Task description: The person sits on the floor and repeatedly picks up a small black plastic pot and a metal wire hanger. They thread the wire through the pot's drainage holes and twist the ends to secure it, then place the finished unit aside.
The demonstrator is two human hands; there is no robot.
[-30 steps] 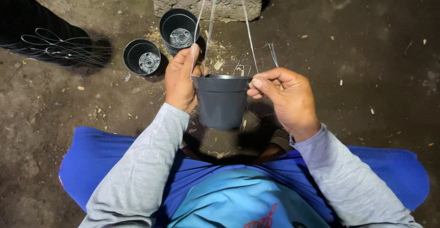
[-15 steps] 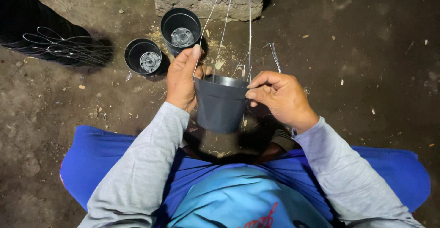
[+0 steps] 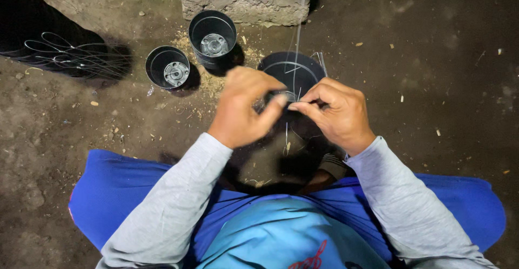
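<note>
Black plastic hanging pot (image 3: 292,71) just beyond both hands | left hand (image 3: 243,109) and right hand (image 3: 332,112) each pinch thin wire hanger (image 3: 296,36) over rim | I judge: fastening wire; next needs steady tension | two spare pots (image 3: 212,34) off left hand

Hands meet at centre, fingertips pinched.
Left hand (image 3: 243,107) curls inward, slightly blurred; right hand (image 3: 335,112) pinches, knuckles up; both grey-sleeved forearms angle in from below.
</note>
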